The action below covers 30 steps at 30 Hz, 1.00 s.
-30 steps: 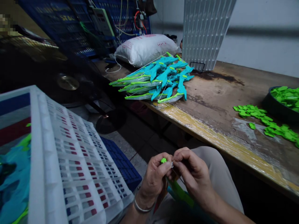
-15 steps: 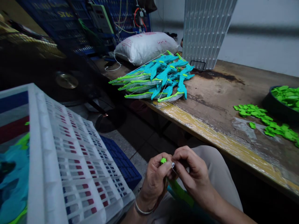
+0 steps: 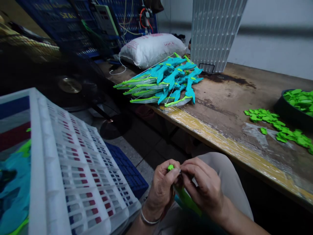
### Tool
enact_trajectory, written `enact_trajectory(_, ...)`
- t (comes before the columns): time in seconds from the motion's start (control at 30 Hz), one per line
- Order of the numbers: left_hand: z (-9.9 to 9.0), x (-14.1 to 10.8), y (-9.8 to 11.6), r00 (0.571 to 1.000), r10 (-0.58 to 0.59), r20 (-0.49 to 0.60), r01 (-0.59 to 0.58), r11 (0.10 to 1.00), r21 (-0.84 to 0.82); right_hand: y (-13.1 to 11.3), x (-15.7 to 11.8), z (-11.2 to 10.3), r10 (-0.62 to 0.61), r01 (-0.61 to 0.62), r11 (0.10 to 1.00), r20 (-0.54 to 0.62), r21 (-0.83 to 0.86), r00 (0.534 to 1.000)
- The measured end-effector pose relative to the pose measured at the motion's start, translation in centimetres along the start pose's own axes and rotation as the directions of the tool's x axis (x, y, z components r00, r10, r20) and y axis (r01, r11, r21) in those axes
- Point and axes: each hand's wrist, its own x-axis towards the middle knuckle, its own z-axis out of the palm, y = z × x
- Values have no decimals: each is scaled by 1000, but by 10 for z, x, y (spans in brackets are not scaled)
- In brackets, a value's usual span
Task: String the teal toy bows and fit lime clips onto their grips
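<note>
Low in the head view, over my lap, my left hand (image 3: 161, 189) is closed round the end of a toy bow, whose bright green tip (image 3: 170, 167) pokes out above the thumb. The bow's green limb (image 3: 187, 198) runs down behind my right hand, with a teal part in shadow below. My right hand (image 3: 206, 186) pinches a thin white string (image 3: 180, 171) right beside my left thumb. My fingers cover most of the string's end. Finished-looking teal and green toy bows (image 3: 174, 78) lie piled at the table's corner.
A white plastic crate (image 3: 85, 169) holding teal and green pieces stands at left. The wooden table (image 3: 227, 94) has a taped front edge. Loose green parts (image 3: 293, 137) lie near a dark bowl (image 3: 283, 106). Behind the bows rests a stuffed white sack (image 3: 154, 49).
My right hand has turned slightly, its fingers lower and flatter, and pinches closer to the green tip. The white string loop shows less. My left hand keeps its hold.
</note>
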Motion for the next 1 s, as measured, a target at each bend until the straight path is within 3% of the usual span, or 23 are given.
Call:
enact_trajectory(0.2, 0, 0, 2, 998, 31, 50, -28, 998, -51, 0, 1, 0, 43, -45, 996, -29, -76, 999)
enact_trajectory(0.5, -2, 0, 1, 995, 25, 96, -15, 995, -101, -5, 1, -5, 143, -142, 989, -28, 39, 989)
enact_trajectory(0.6, -4, 0, -1, 997, 19, 75, -11, 994, -110, -5, 0, -5, 174, -177, 982, 40, 72, 984)
enact_trajectory(0.8, -1, 1, -1, 997, 8, 75, 2, 991, -133, -1, 7, -10, 93, -97, 995, 168, 15, 981)
enact_trajectory(1.0, 5, 6, 3, 994, -49, 100, 63, 988, -139, 2, 24, -37, 86, -9, 981, 390, -195, 917)
